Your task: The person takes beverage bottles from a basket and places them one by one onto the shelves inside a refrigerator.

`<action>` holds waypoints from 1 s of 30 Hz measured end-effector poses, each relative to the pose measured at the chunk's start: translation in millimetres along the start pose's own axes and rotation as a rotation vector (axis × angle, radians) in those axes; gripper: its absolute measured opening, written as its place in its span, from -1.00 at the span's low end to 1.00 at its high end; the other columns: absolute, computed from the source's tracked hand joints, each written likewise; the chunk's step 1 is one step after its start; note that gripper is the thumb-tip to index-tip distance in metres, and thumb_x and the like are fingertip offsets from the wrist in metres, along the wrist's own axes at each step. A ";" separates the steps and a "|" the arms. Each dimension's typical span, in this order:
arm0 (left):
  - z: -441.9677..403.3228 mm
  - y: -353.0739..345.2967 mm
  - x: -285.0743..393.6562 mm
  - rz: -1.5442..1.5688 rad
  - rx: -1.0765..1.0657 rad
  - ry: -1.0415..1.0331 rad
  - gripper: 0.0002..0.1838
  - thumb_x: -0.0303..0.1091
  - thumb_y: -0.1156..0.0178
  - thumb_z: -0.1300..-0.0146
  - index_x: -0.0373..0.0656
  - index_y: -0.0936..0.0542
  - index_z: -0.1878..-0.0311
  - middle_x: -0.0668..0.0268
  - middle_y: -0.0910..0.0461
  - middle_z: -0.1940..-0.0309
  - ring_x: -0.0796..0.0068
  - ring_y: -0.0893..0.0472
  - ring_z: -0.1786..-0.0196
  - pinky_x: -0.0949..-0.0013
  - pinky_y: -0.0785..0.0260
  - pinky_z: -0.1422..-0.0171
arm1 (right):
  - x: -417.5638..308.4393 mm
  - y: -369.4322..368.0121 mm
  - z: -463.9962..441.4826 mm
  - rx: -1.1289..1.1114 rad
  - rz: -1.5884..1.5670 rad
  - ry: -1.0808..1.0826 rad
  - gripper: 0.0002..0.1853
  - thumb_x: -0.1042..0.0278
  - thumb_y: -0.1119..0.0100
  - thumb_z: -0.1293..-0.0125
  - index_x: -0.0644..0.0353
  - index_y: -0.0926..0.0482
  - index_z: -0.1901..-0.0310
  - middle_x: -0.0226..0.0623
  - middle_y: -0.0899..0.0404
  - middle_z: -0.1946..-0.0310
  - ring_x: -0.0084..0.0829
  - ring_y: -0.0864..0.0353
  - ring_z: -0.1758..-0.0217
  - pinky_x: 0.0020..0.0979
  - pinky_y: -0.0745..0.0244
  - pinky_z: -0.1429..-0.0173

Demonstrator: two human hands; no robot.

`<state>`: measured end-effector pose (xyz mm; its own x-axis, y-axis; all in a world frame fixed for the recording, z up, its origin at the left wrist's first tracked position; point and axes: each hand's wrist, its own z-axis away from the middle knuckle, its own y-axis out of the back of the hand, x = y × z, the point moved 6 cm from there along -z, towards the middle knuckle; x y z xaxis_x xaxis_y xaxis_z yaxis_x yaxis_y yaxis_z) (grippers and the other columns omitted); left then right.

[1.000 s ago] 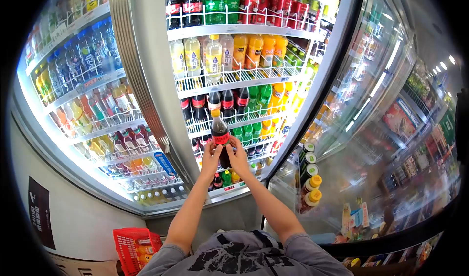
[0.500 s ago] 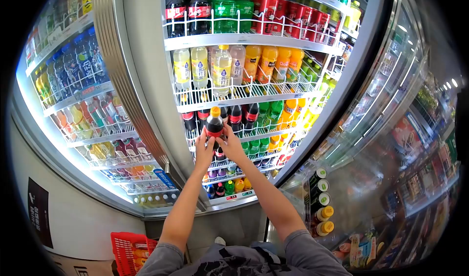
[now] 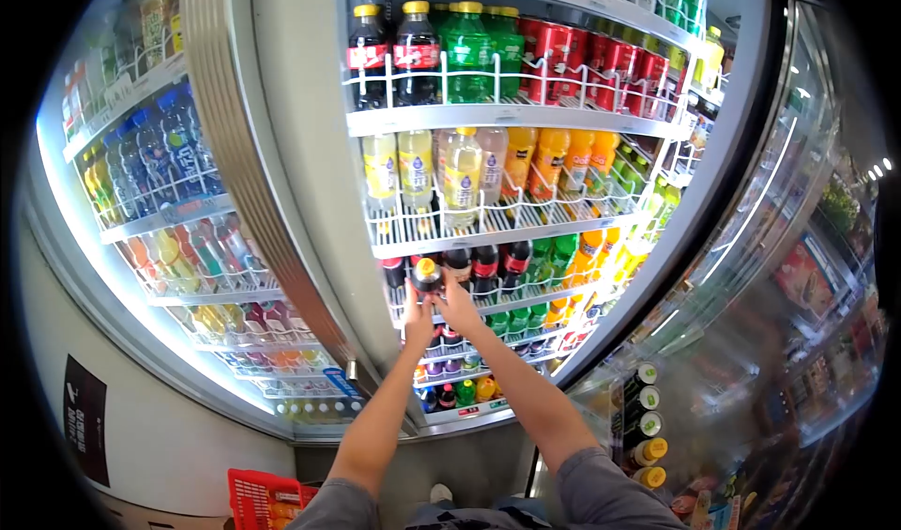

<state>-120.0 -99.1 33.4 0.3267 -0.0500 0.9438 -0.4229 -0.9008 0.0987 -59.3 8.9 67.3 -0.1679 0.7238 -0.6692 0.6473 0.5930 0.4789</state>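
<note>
Both of my hands grip a dark cola bottle point(image 3: 428, 280) with a yellow cap, in front of the drinks fridge. My left hand point(image 3: 417, 312) closes on its left side and my right hand point(image 3: 456, 307) on its right. The bottle tilts with its cap toward me, so its lower part and label are mostly hidden. Behind it, a row of cola bottles point(image 3: 485, 269) stands on a wire shelf, beside green bottles point(image 3: 556, 256). Above are yellow-labelled clear bottles point(image 3: 462, 178) and orange drinks point(image 3: 549, 164).
Wire rails and the white shelf edge point(image 3: 497, 234) cross in front of the bottles. An open glass door point(image 3: 713, 239) stands at right. Another lit fridge point(image 3: 174, 201) is at left. A red basket point(image 3: 251, 497) with packages sits on the floor at lower left.
The view has shifted, so the shelves appear lower and further right. In my hands the cola bottle has tipped, its cap now facing me more and its red label largely out of sight.
</note>
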 end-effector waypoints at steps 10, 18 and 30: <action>-26.0 -10.2 -37.4 -0.231 0.114 0.071 -0.32 -0.26 -0.04 -0.47 -0.23 -0.06 -0.54 -0.14 -0.33 -0.22 -0.01 -0.47 -0.15 0.15 -0.34 -0.25 | 12.7 -19.1 -11.0 0.199 0.118 -0.046 -0.27 0.48 -0.27 -0.16 0.37 -0.24 -0.38 0.18 -0.56 0.11 0.09 -0.61 0.11 -0.15 -0.50 0.05; 7.1 -13.0 -21.5 -0.133 0.068 -0.037 -0.28 -0.39 0.00 -0.40 -0.38 0.02 -0.53 -0.28 -0.28 -0.33 -0.21 -0.40 -0.28 0.11 -0.26 -0.38 | 13.3 -12.5 20.4 0.101 0.059 -0.109 -0.31 0.46 -0.20 -0.23 0.24 -0.23 -0.41 0.10 -0.62 -0.01 -0.13 -0.72 0.03 -0.25 -0.61 -0.01; 122.3 -26.6 -6.5 0.110 -0.118 0.157 -0.37 -0.35 0.04 -0.48 -0.34 -0.06 -0.52 0.10 -0.59 0.14 0.38 -0.59 0.18 0.39 -0.43 0.07 | -22.7 22.6 159.8 0.173 -0.033 -0.255 -0.70 0.48 -0.21 -0.30 0.28 -0.59 -0.06 -0.11 -0.50 -0.08 -0.29 -0.68 0.08 -0.41 -0.67 0.09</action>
<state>-7.5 -127.5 -14.0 0.1416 -0.0695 0.9875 -0.5480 -0.8362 0.0198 78.0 -50.5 2.5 -0.0136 0.5804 -0.8142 0.7654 0.5300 0.3650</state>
